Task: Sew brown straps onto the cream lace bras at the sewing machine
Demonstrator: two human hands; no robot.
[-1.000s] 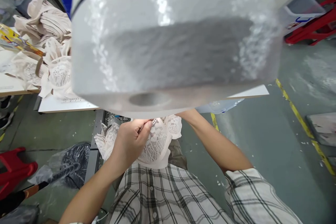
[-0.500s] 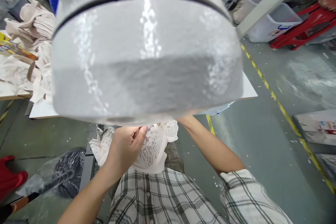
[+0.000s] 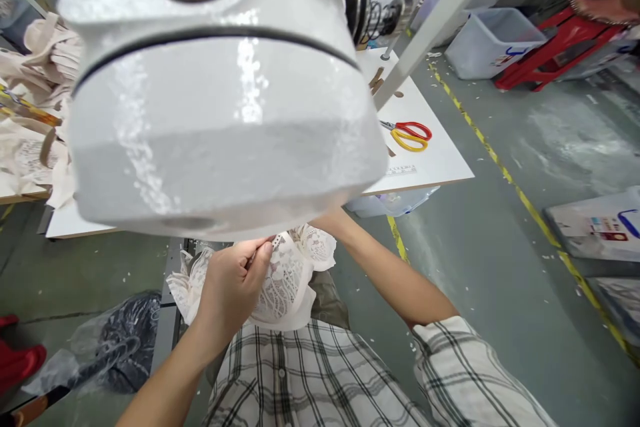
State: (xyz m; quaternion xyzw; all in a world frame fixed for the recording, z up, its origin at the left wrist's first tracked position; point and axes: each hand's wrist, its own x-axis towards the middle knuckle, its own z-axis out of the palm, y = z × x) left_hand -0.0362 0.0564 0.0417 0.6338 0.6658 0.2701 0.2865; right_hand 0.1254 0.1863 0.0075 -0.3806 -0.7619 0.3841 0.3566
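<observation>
My left hand (image 3: pixel 234 280) is closed, thumb against fingers, pinching the upper edge of a cream lace bra (image 3: pixel 283 287). The bra hangs down over my lap, its lace cup and scalloped edge facing up, and another part of it lies left of my wrist. The large white head of a sewing machine (image 3: pixel 225 127) stands right over the work and covers the sewing area. My right hand (image 3: pixel 327 219) reaches under this head beside the bra's right end; only the wrist side shows, its fingers hidden.
On the white tabletop (image 3: pixel 440 147) at right lie scissors (image 3: pixel 413 135) with red and yellow handles. Cream garment pieces (image 3: pixel 35 147) are heaped at left. Plastic bins (image 3: pixel 493 43), a red stool (image 3: pixel 550 47) and a bagged dark bundle (image 3: pixel 127 340) stand on the floor.
The view has shifted, so the machine head sits further left and the scissors on the table now show. My left hand keeps its pinch on the bra, with little movement.
</observation>
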